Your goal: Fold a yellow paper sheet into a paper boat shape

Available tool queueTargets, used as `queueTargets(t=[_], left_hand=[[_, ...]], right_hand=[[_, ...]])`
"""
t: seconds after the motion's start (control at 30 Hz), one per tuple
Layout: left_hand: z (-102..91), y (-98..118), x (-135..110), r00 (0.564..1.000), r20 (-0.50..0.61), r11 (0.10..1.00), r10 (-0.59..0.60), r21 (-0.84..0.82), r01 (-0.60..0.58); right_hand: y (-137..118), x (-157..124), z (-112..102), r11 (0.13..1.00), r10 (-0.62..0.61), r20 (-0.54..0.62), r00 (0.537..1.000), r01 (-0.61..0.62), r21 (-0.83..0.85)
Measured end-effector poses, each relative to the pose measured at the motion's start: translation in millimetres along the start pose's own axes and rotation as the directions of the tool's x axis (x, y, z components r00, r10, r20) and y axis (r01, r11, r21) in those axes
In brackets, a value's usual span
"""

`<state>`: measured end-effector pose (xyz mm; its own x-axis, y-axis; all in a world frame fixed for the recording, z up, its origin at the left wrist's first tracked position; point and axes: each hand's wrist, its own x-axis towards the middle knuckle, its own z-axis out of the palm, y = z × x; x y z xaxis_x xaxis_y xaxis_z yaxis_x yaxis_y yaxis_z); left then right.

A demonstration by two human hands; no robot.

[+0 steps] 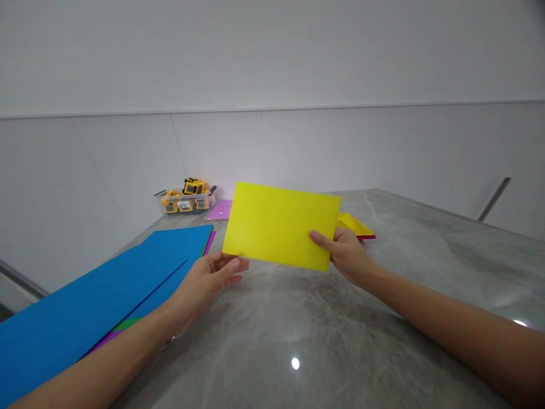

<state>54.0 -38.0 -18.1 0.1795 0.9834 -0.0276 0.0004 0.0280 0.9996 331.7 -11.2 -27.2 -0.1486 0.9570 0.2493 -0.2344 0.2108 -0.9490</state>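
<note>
A plain yellow sheet of paper (276,224) is held up off the table, its face toward me and slightly tilted. My right hand (347,250) pinches its lower right side, thumb in front and the other fingers hidden behind. Close under the sheet's lower left corner is my left hand (208,278), its fingers partly spread and the thumb apart. The fingertips seem to touch that corner, but do not grip it. Behind my right hand lies a yellow folded paper piece (355,225) with a red edge beneath, partly covered.
Large blue sheets (128,278) lie on the left, over green and purple ones. A clear plastic box (185,203) of yellow toy vehicles stands at the back left, beside a pink-purple sheet (220,210). The grey marble-patterned table (272,324) meets a white wall.
</note>
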Motion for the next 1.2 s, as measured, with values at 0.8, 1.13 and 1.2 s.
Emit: queueTargets(t=[0.8, 1.13, 1.2], left_hand=[[14.4, -16, -2, 0.996, 0.029, 0.996, -0.084, -0.001, 0.084], [2.4, -19, 4, 0.987, 0.157, 0.953, -0.023, 0.301, -0.026], [-0.8, -18, 7, 0.991, 0.12, 0.873, 0.056, 0.476, -0.107]], right_hand=[[8, -22, 30, 0.887, 0.367, 0.318, 0.874, -0.432, 0.163], [-8, -8, 16, 0.873, 0.21, 0.053, 0.976, -0.211, 0.44], [-7, -8, 17, 0.886, 0.232, 0.061, 0.971, -0.237, 0.398]])
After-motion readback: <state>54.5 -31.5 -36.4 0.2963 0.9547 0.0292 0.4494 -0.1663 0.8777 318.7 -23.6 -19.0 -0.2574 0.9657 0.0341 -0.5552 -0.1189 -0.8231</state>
